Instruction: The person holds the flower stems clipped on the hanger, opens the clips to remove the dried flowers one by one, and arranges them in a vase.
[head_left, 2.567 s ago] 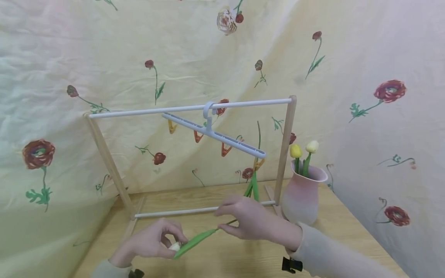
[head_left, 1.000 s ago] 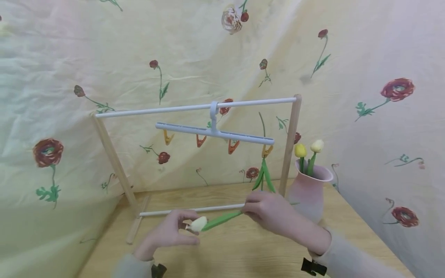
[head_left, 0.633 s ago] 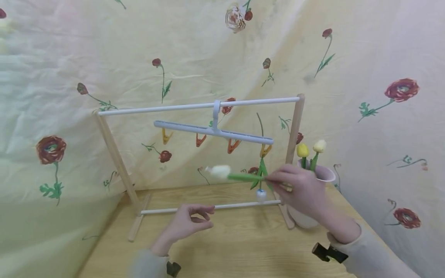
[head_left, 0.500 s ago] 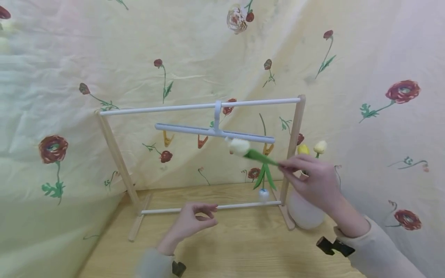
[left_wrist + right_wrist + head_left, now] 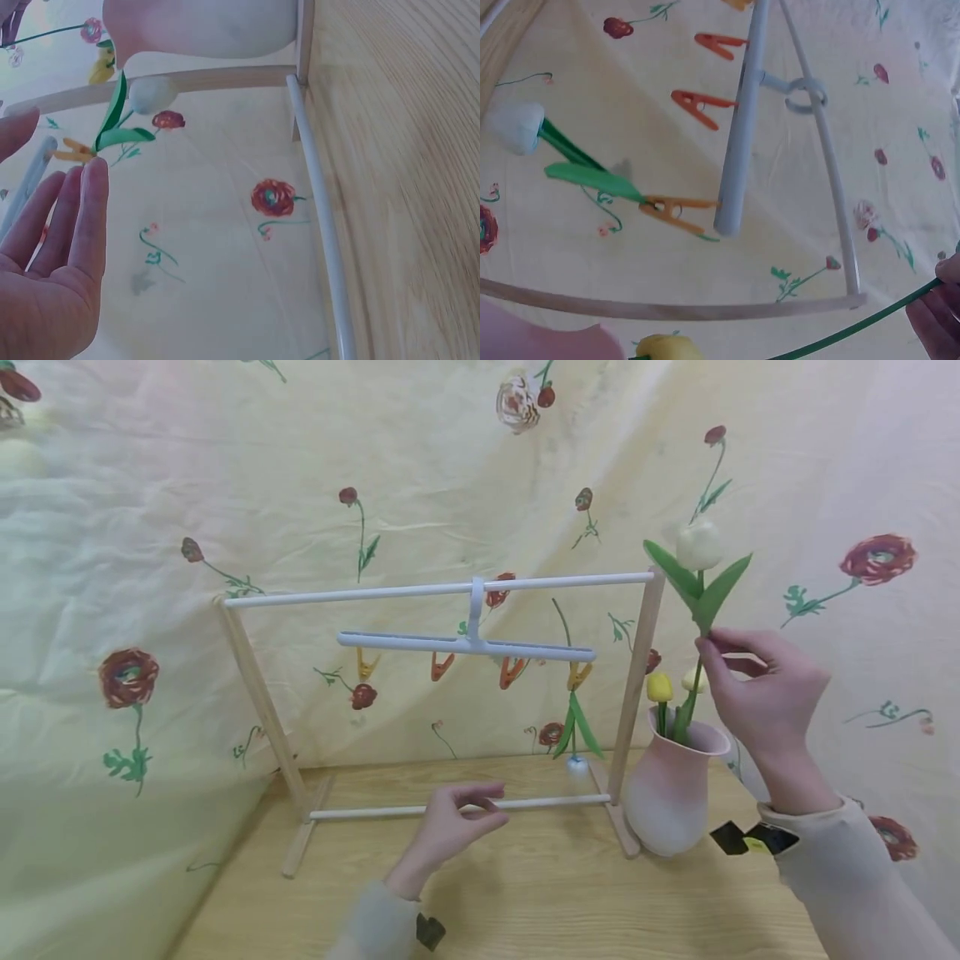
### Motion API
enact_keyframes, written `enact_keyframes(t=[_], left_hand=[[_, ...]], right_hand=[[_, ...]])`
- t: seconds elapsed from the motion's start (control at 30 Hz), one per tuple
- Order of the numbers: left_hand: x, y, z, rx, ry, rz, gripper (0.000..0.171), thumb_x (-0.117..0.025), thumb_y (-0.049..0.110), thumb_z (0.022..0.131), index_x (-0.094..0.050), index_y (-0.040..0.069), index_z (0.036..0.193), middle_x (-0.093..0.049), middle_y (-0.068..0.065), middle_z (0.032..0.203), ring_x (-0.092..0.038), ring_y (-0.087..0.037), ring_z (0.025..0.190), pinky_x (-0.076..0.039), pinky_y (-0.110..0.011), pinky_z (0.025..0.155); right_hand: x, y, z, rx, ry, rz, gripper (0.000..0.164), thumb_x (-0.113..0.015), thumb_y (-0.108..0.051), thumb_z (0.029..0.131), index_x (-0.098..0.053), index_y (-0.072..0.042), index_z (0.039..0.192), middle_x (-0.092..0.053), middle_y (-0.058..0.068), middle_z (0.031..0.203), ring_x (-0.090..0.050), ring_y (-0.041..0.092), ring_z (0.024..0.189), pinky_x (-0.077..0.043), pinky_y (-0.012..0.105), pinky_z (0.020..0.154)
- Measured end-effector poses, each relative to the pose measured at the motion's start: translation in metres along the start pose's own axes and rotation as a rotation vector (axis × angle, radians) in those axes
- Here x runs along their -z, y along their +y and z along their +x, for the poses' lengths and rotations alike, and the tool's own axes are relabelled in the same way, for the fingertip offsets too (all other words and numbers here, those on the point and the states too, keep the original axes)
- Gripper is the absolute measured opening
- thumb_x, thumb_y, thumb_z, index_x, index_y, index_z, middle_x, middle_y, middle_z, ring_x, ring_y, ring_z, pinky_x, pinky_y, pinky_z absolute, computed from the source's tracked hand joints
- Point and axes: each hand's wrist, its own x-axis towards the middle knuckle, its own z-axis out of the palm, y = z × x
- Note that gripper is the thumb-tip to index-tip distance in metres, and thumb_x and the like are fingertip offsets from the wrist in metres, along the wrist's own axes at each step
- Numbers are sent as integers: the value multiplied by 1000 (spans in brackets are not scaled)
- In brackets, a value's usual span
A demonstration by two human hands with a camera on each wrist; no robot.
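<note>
My right hand (image 5: 772, 689) pinches the green stem of a white tulip (image 5: 698, 545), which stands upright with two leaves above my fingertips. The stem slopes down toward the mouth of a pink-and-white vase (image 5: 667, 802); whether its lower end is inside I cannot tell. A yellow tulip (image 5: 660, 687) and another white tulip (image 5: 691, 680), partly hidden by the held stem, stand in that vase. My left hand (image 5: 453, 818) holds nothing, near the rack's lower rail, fingers loosely bent. From the hanger's (image 5: 525, 652) rightmost clip (image 5: 579, 675) a pale tulip (image 5: 577, 766) hangs head down.
A wooden rack (image 5: 258, 710) with a white top rail (image 5: 345, 596) carries the hanger. Its other clips, one yellow (image 5: 366, 667) and two orange, hold nothing. All stands on a wooden table (image 5: 547, 893) before a flower-printed cloth (image 5: 442, 468).
My right hand has carried the white tulip rightward and up to above the vase, turning it from sideways to upright. My left hand let go of its blossom and moved slightly right.
</note>
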Motion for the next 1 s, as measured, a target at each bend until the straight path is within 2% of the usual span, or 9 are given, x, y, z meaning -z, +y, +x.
enact_keyframes(t=[0.1,0.37,0.6,0.77,0.8,0.87,0.93,1.0], left_hand=[[-7,1,4,-4,30,-3,40,-85,11,89,-76,7,127,-76,-16,126,-73,-15,99,-64,-26,90],[-16,4,13,43,112,78,39,-88,24,89,-77,16,125,-79,-6,123,-72,-15,101,-62,-22,83],[-24,5,22,43,150,71,38,-88,21,88,-78,15,125,-80,-5,120,-73,-13,97,-62,-22,78],[-32,4,31,55,174,71,38,-88,23,88,-78,17,124,-80,-2,121,-74,-18,99,-61,-23,73],[-34,5,33,59,181,72,37,-88,23,88,-78,18,123,-80,-2,121,-74,-19,100,-60,-23,71],[-36,7,37,68,194,74,37,-88,24,88,-78,19,123,-80,0,120,-74,-21,101,-60,-24,69],[-39,9,41,77,204,71,38,-88,25,87,-78,20,124,-80,1,120,-74,-20,102,-60,-24,69],[-41,12,46,80,210,71,39,-88,26,87,-78,21,124,-79,2,121,-75,-17,101,-61,-25,69]], right_hand=[[1,8,2,-37,8,-16,21,-81,1,87,-81,6,107,-67,-42,96,-66,-20,85,-49,-2,77],[3,40,-1,-128,-2,-119,22,-84,-7,89,-83,-5,111,-63,-47,94,-64,-21,86,-48,-3,76],[5,57,-9,-155,-34,-157,22,-83,-7,90,-82,-3,111,-61,-49,90,-61,-24,82,-46,-4,73],[9,66,-18,-208,-79,-212,23,-80,-12,92,-82,-1,112,-58,-49,86,-57,-26,78,-44,-6,71],[10,68,-20,-219,-93,-226,23,-79,-13,93,-81,-1,112,-58,-47,86,-56,-27,77,-44,-6,71],[11,71,-24,-232,-124,-259,22,-78,-13,94,-81,0,112,-70,-33,87,-55,-28,76,-43,-6,70],[12,73,-28,-240,-155,-277,22,-78,-13,94,-81,0,112,-80,-11,90,-53,-30,74,-43,-7,70],[11,75,-32,-235,-179,-285,22,-78,-11,93,-80,1,111,-83,14,96,-51,-31,73,-42,-7,69]])
